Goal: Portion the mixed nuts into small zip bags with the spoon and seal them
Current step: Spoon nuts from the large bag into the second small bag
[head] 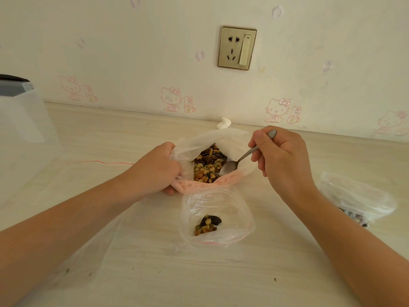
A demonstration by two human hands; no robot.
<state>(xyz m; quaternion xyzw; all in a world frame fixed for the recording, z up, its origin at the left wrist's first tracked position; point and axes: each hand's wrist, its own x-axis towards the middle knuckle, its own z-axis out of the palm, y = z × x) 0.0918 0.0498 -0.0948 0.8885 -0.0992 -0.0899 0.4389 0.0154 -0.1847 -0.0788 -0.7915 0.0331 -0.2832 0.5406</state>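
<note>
From my head view, the big plastic bag (pixel 199 140) of mixed nuts (pixel 207 166) sits in the middle of the desk (pixel 155 273), its mouth turned up toward me. My left hand (pixel 155 171) grips the left side of the rim, fingers curled round the bunched plastic, so the opening stays wide and does not sag shut under the spoon (pixel 229 168). My right hand (pixel 281 160) is closed round the spoon's handle, thumb and fingers pinching it high up, with the end poking out above my knuckles. The bowl is dipped inside the bag mouth at the right edge of the nuts, and it looks bare of nuts, so I judge I am going in for a scoop. The small zip bag (pixel 221 202) lies just in front of the big one, touching its near rim, mouth open, so each spoonful has a short trip. A small portion (pixel 207 224) already lies in it. Another small bag (pixel 358 196) with nuts rests apart on my right; I cannot tell whether it is sealed.
</note>
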